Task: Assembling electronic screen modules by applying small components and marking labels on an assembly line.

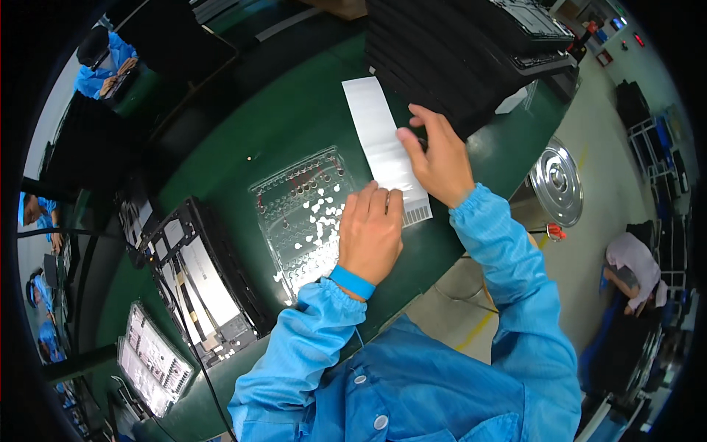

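White label strip [375, 132] lies on the green workbench [294, 121], my left hand [370, 230] over its near part, grip unclear, my right [444, 162] unclenched alongside; at right, shiny round metal gleams [557, 180] above pale floor [582, 291].

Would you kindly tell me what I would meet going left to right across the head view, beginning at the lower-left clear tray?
Lower-left clear tray → opened black device → clear tray with small white pieces → white strip → right hand → round metal disc.
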Demonstrator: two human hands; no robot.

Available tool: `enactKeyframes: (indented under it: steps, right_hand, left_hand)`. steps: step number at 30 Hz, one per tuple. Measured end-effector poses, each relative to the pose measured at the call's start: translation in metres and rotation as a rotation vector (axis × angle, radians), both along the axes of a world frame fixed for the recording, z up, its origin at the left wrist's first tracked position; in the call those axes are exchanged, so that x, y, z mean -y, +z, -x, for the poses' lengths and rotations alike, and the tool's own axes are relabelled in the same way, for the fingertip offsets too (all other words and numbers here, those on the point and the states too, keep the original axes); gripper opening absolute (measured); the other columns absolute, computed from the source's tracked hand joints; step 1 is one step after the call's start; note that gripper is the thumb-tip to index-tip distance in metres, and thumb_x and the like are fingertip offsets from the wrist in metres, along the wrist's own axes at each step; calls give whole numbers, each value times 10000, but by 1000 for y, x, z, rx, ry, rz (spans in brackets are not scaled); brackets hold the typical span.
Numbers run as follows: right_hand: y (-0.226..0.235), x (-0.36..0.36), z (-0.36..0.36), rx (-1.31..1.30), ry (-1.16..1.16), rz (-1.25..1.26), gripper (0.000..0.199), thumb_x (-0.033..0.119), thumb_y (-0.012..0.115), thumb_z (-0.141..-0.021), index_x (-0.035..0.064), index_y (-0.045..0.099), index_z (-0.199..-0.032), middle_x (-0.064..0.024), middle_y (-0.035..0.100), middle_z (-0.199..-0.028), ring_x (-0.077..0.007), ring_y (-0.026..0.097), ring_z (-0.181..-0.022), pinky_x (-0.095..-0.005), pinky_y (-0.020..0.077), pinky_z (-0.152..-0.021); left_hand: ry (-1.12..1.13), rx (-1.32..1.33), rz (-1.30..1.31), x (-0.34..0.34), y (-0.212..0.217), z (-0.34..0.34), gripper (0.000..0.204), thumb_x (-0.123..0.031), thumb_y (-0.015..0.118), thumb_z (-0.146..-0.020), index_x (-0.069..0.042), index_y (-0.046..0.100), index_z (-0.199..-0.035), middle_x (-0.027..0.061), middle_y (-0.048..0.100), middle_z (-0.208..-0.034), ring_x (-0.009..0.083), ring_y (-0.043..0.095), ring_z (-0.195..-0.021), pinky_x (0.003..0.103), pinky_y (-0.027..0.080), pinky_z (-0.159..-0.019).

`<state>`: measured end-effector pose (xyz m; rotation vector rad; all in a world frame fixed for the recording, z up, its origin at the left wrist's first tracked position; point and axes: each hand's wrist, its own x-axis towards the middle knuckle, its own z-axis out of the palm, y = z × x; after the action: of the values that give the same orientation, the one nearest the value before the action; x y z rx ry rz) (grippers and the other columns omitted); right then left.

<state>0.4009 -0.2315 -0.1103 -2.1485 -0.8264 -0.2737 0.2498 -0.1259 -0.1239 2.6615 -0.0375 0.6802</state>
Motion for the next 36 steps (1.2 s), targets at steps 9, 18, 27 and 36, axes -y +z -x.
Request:
enactKeyframes:
  steps: [9,18,27,36]
  right_hand:
    - [-11,75,26,-622,-7,-403,488,351,336,-1037,12,664,-916,-33,610,-810,-104,538,-691,-255,421,-685]
    - [19,85,39,-728,144,-20,168,155,765,-896,6,692,-871,6,628,-673,-41,542,-641,-222,411,-564]
    - [8,80,17,-867,277,-97,283,100,833,-833,3,666,-1040,-45,705,-907,-82,644,-802,-227,523,-746]
    - [-1,69,3,-907,309,-42,279,125,841,-835,-8,700,-1036,-15,695,-896,-47,618,-780,-193,497,-710]
  left_hand:
    - [-75,-107,-103,-9,-5,-8,250,-173,709,-857,-6,716,-1043,138,683,-1198,349,534,-1297,543,317,-1144]
    - [-52,-163,-105,-10,-6,-5,317,-224,710,-868,-12,713,-1103,127,676,-1239,356,498,-1346,584,261,-1167]
    - [-38,-152,-118,-10,-7,-3,332,-247,711,-878,-17,713,-1117,128,671,-1260,352,499,-1343,586,270,-1160]
    - [-32,-165,-99,-8,-7,-3,353,-244,703,-879,-13,706,-1146,129,667,-1267,351,494,-1348,580,265,-1165]
